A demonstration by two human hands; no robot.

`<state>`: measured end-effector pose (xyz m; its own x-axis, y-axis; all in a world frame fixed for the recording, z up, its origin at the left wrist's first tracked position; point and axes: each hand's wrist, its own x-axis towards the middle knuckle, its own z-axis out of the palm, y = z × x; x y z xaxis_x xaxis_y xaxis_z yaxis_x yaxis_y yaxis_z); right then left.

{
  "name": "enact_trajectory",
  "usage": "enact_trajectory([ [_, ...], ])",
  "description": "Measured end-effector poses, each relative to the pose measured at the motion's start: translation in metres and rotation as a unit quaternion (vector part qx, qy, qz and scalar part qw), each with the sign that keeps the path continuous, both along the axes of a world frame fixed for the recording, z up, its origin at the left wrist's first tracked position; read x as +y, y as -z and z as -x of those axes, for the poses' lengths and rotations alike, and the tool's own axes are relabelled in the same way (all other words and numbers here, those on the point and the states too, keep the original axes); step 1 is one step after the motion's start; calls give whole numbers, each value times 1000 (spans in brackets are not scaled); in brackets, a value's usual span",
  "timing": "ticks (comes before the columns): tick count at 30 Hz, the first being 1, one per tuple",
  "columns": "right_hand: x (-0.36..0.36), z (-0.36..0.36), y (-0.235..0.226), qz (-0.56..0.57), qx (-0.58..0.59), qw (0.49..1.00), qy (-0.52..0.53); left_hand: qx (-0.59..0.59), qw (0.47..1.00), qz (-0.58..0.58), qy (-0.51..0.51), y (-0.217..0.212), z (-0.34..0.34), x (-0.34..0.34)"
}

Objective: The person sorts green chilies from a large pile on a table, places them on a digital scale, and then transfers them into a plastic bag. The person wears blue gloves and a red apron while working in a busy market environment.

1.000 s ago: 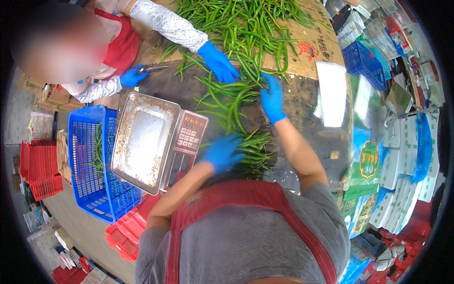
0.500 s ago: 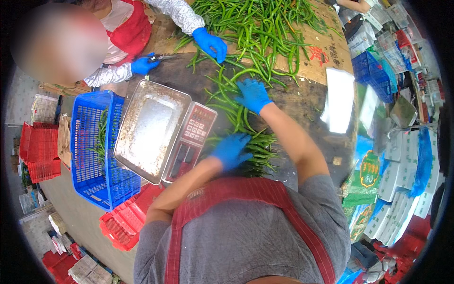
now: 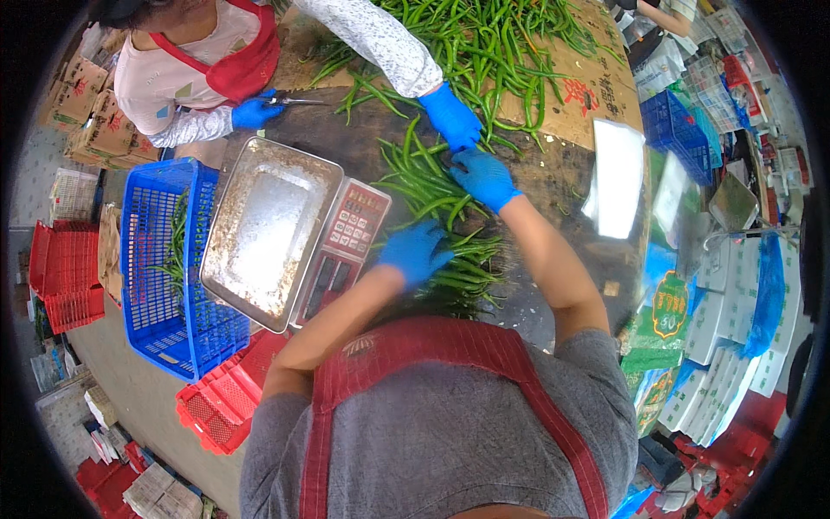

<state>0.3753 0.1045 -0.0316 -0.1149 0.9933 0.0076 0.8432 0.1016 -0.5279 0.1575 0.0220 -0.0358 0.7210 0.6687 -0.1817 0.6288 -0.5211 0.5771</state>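
My left hand, in a blue glove, rests palm down with fingers apart on a bunch of long green chili peppers close to my body. Farther off, my right hand, gloved too, lies with its fingers extended at the edge of a looser row of chili peppers. Its fingertips almost meet the blue-gloved hand of a co-worker across the table. The co-worker's other hand holds scissors. Left of my left hand stands a scale with a bare metal pan and a keypad.
A large heap of chili peppers covers cardboard at the far side. White sheets lie at the table's right. A blue basket with some peppers and a red crate stand left. White boxes are stacked right.
My right hand has drawn slightly nearer and to the right. The co-worker's bare-of-tools hand has reached right and toward me, up to my right hand. My left hand has barely shifted.
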Motion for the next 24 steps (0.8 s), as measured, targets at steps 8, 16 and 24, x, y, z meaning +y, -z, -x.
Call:
enact_trajectory([
  [8,-16,-58,0,19,13,989,-148,-8,1000,10,-8,-4,1,-3],
  [16,-60,-75,-16,12,152,987,48,1,1000,-8,1,-4,2,-9],
  [24,-95,-63,-27,109,376,905,165,-114,990,12,-76,-6,3,-6],
])
